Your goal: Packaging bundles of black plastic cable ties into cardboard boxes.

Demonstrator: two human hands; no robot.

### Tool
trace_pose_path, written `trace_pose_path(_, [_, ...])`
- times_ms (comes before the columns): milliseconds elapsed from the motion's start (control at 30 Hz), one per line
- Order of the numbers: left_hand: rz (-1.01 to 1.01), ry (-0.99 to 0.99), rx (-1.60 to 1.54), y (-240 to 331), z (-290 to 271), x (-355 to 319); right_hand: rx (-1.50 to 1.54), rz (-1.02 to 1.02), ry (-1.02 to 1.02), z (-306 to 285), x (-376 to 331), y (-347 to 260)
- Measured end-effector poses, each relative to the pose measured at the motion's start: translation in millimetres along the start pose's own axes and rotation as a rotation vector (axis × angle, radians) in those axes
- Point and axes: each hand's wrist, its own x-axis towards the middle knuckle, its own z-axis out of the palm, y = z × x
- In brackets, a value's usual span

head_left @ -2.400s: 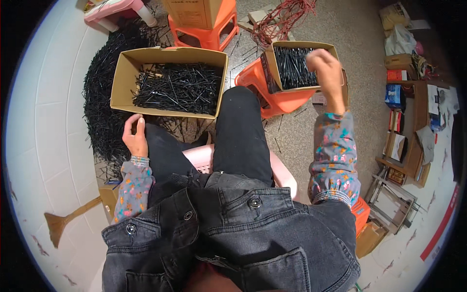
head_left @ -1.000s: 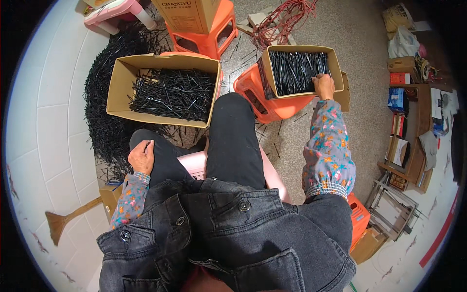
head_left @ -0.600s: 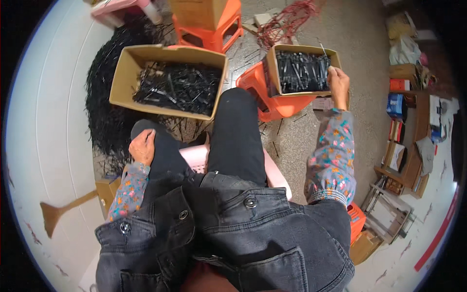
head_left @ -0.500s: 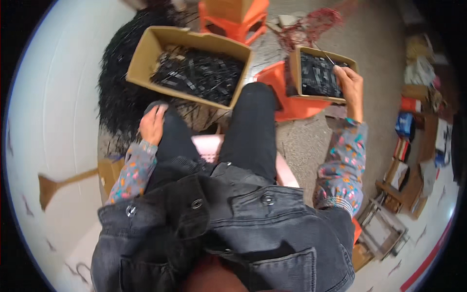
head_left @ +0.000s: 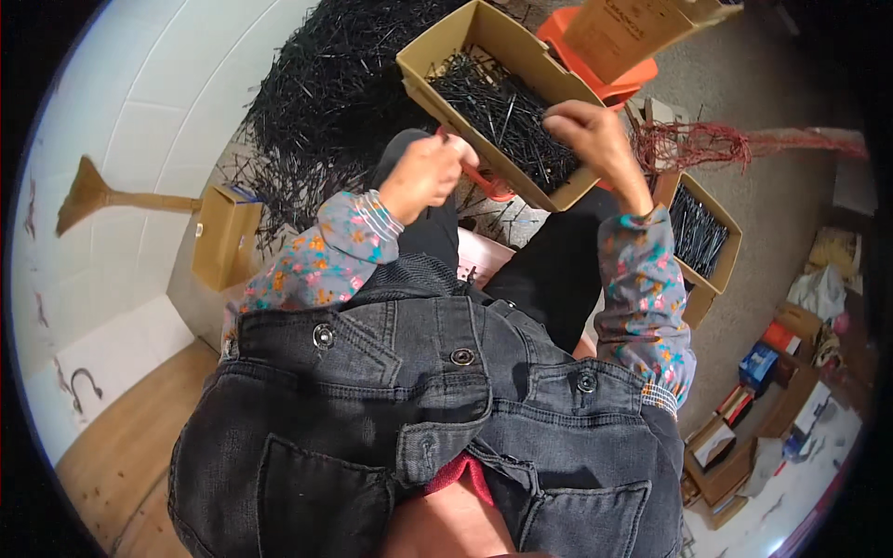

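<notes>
A cardboard box point(head_left: 558, 79) filled with thin black strips point(head_left: 507, 116) stands in front of my knees. Over its right end is my right hand point(head_left: 600, 144), fingers curled together above the strips; whatever they may hold is too small to make out. My left hand point(head_left: 423, 179) is closed at the box's near left side. From its fingers a red looped piece point(head_left: 493, 186) shows along the box wall, its kind unclear because the hand covers part of it. To the right, a smaller cardboard box point(head_left: 721, 219) contains neatly aligned black strips point(head_left: 698, 232).
A big heap of black strips point(head_left: 344, 93) spreads on the floor at left. Behind the box are an orange stool point(head_left: 563, 23) and another carton point(head_left: 619, 37). Red netting point(head_left: 698, 144) lies at the far right. A broom-like tool point(head_left: 121, 197) and a carton point(head_left: 219, 242) are on the left.
My view has shifted, so the boxes appear farther right. My left hand has left my knee for the box's near side; my right hand has moved from the smaller box to the larger one.
</notes>
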Motion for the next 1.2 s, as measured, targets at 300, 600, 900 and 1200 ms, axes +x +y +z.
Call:
trace_pose_path(300, [-0.029,0.017,-0.445,7.3,-29.8,-0.9,-0.885,0.55,-0.095,69.4,10.0,82.4])
trace_pose_path(600, [-0.038,0.0,-0.524,8.7,-31.9,1.2,-1.007,0.502,-0.167,62.3,11.8,105.2])
trace_pose_path(900, [-0.058,-0.022,-0.502,6.5,-29.2,4.9,-0.349,0.435,-0.099,-9.1,24.6,75.9])
trace_pose_path(1200, [-0.015,-0.036,-0.429,6.3,-27.7,6.7,0.611,0.491,0.009,14.8,6.0,39.7])
